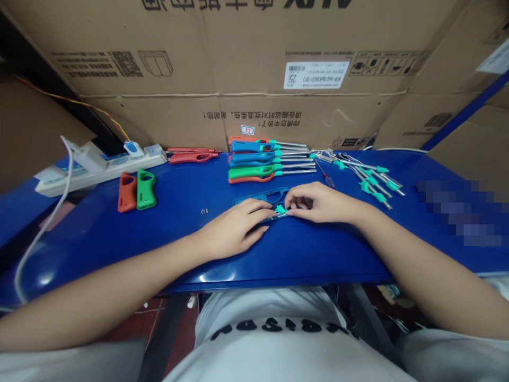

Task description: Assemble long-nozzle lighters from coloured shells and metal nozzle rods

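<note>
Low over the table's middle, both hands meet at a lighter core [280,210], a small part with a teal trigger. My left hand [237,228] comes in from the left, its thumb and fingers closed about the core's left end. My right hand [314,204] pinches the other end between thumb and index finger, the other fingers curled. The fingers hide much of the core. Just behind them lies a blue lighter handle shell [274,194], partly covered by my hands. Several tiny metal pins [204,211] lie to the left.
Several long lighters [254,173] are stacked behind my hands. More lighter cores [374,183] with metal tubes and a screwdriver [328,179] lie right. Orange [127,193] and green [146,190] handle shells, red shells [191,157] and a power strip [103,170] are left. A cardboard box [246,63] stands behind.
</note>
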Demonstrator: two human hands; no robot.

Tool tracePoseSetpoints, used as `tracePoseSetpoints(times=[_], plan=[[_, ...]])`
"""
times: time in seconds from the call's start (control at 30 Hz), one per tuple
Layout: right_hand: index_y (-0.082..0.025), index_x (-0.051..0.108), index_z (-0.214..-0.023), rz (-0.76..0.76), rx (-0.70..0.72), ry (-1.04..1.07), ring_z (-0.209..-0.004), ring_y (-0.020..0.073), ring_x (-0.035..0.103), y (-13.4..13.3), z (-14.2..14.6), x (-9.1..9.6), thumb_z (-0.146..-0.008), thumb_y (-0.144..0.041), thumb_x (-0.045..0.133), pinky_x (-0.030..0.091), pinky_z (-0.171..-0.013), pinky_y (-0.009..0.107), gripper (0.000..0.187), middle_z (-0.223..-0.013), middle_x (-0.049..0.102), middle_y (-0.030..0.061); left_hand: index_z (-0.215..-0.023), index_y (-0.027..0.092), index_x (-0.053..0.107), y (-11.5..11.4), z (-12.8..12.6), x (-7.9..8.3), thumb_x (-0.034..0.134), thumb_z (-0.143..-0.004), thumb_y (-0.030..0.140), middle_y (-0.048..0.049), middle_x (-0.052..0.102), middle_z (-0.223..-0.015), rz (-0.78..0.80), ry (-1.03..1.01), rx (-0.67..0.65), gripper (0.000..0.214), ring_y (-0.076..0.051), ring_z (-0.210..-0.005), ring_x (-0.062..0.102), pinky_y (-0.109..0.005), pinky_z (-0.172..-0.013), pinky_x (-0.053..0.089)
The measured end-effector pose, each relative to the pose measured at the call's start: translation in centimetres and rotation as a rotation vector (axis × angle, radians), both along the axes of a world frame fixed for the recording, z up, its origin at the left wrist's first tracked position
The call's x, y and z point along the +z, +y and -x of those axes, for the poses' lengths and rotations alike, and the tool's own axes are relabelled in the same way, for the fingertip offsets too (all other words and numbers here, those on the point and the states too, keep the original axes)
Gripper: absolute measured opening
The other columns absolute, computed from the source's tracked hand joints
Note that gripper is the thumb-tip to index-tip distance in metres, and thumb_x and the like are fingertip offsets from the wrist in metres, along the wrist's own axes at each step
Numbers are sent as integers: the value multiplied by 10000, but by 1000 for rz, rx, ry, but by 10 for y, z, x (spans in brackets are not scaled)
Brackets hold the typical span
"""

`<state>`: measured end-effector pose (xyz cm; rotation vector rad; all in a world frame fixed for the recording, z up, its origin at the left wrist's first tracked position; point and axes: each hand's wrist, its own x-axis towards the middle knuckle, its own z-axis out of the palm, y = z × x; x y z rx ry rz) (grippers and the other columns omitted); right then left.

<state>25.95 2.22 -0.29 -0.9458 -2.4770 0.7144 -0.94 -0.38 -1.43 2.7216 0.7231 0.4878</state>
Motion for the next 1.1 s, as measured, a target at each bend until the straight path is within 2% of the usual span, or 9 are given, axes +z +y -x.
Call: tracePoseSetpoints(times=[0.1, 0.3, 0.47, 0.67, 0.87, 1.1], plan=[[-171, 695, -939, 11, -4, -8, -612, 113, 545, 0, -2, 2, -863, -231, 655, 446, -584, 234, 105, -717, 634, -3, -1362, 201, 581, 1, 1, -4, 463, -1017, 200, -135, 558, -1417, -16, 32, -2, 365, -259, -1312, 539, -440, -1112, 465], [-158, 704, -986, 33, -5, -59, -713, 135, 597, 1, -9, 9, -863, -180, 587, 473, -641, 244, 171, -856, 691, 45, -1368, 203, 591, 3, 2, -6, 426, -1013, 140, -143, 570, -1408, -41, 36, -6, 396, -265, -1296, 557, -456, -1083, 495], [-156, 702, -952, 41, -16, -66, -667, 129, 580, 1, -8, 7, -841, -166, 582, 466, -627, 246, 163, -792, 666, 29, -1374, 205, 593, 3, 1, -7, 442, -1007, 145, -140, 570, -1424, -49, 35, -7, 401, -274, -1289, 553, -478, -1079, 494], [-156, 700, -978, 108, -10, -101, -724, 145, 610, -1, -9, 16, -855, -218, 596, 489, -657, 259, 173, -871, 696, 57, -1377, 211, 591, 3, 1, -8, 443, -1003, 135, -129, 574, -1415, -55, 38, -5, 410, -272, -1284, 543, -474, -1082, 487], [-163, 687, -911, 117, -53, -107, -689, 142, 600, 0, -8, 15, -861, -268, 611, 473, -635, 256, 139, -787, 676, 35, -1400, 212, 575, 3, 0, -7, 433, -1001, 128, -130, 566, -1411, -48, 42, -4, 432, -271, -1270, 533, -472, -1075, 488], [-161, 694, -872, 94, -19, -130, -726, 142, 602, -1, -8, 16, -859, -215, 581, 471, -662, 259, 126, -856, 684, 48, -1423, 218, 565, 3, -1, -8, 426, -995, 121, -133, 538, -1434, -44, 58, -5, 461, -278, -1292, 498, -490, -1100, 464]])
